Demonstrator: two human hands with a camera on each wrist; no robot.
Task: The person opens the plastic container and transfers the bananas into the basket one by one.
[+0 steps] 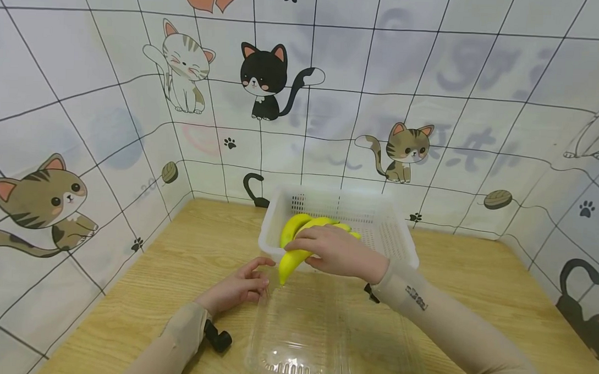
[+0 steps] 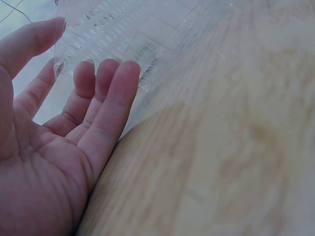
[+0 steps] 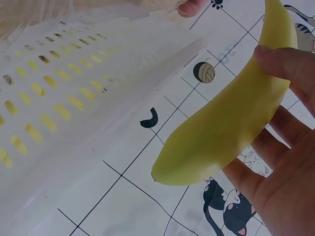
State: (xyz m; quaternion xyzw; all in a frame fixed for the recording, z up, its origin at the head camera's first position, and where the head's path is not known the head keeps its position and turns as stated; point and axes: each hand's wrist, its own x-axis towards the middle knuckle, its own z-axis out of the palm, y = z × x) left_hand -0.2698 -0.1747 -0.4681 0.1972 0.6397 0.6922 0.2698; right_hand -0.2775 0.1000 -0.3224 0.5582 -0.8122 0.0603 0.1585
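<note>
My right hand [image 1: 339, 251] grips a yellow banana [image 1: 291, 262] over the front rim of a white plastic basket [image 1: 402, 232]. In the right wrist view, the thumb and fingers lie round the banana [image 3: 221, 130]. Several more bananas [image 1: 292, 228] lie in the basket, partly covered by that hand. On the table in front is a clear plastic clamshell box [image 1: 299, 324], lying open. My left hand [image 1: 239, 286] is at its far left corner. In the left wrist view, its loosely bent fingers [image 2: 110, 98] are at the edge of the clear plastic [image 2: 113, 29].
The wooden table [image 1: 209, 228] meets cat-patterned walls [image 1: 332, 111] at the back and sides. The basket stands close to the back wall. A black wrist device [image 1: 218, 338] hangs at my left sleeve.
</note>
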